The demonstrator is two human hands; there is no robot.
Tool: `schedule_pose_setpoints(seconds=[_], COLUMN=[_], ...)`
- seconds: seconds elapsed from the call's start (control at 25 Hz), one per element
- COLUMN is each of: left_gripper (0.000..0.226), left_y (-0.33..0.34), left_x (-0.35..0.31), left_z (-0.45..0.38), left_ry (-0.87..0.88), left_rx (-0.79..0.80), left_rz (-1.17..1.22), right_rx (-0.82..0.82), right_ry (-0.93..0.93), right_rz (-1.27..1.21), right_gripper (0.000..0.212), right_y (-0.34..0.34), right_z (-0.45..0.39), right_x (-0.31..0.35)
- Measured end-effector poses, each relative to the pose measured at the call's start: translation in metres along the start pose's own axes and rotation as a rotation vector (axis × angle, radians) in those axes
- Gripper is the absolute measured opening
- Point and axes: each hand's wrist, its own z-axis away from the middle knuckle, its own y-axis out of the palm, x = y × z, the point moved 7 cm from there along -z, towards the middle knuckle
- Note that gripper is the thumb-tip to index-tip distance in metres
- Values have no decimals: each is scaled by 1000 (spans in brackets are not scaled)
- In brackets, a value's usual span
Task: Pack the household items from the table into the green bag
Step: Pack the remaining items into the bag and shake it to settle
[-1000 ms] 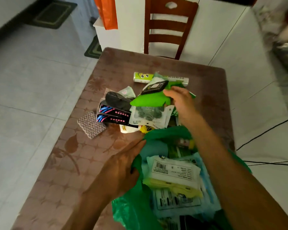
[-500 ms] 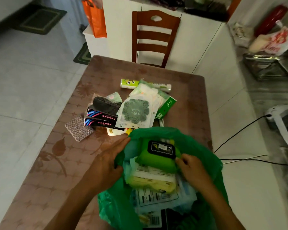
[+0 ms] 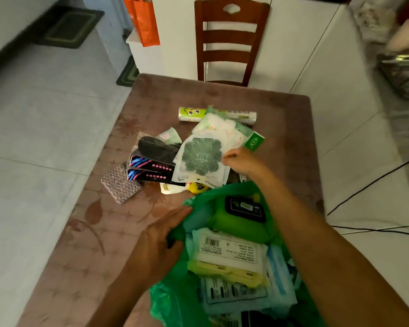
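Observation:
The green bag (image 3: 175, 300) lies open at the table's near edge, with a green pack with a black label (image 3: 241, 220), white and yellow packets (image 3: 229, 256) and blue packs inside. My left hand (image 3: 161, 244) grips the bag's left rim. My right hand (image 3: 243, 159) reaches over the bag to the pile and pinches the right edge of a clear packet of green rosette pads (image 3: 198, 159). The pile also holds two black boxes with pink stripes (image 3: 149, 169), a dark shoe-like item (image 3: 156, 147), a green-white roll (image 3: 198, 113) and a green box (image 3: 254, 141).
A patterned scouring pad (image 3: 121, 185) lies left of the pile on the brown table (image 3: 99, 232). A wooden chair (image 3: 231, 38) stands at the far edge. An orange bag (image 3: 144, 22) hangs behind. Black cables (image 3: 375, 180) cross the floor at right.
My right hand left the green pack in the bag and moved forward to the pile, taking hold of the rosette packet's edge. My left hand has stayed on the bag's rim.

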Motion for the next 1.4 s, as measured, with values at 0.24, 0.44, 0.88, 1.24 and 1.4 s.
schedule_pose_setpoints(seconds=[0.24, 0.44, 0.88, 1.24, 1.4], left_gripper=[73, 74, 74, 66, 65], left_y=[9, 8, 5, -7, -24], left_x=[8, 12, 0, -16, -23], left_z=[2, -1, -8, -4, 0], left_ry=[-66, -88, -22, 107, 133], left_rx=[18, 24, 29, 26, -132], left_rz=[11, 24, 3, 17, -25], right_rx=[33, -93, -180, -148, -8], right_ry=[220, 201, -357, 75, -75], right_rz=[-7, -428, -1078, -495, -223], right_gripper=[29, 20, 23, 27, 23], right_y=[49, 57, -69, 48, 60], right_z=[-44, -36, 152, 240, 237], right_x=[-28, -29, 28, -99, -93])
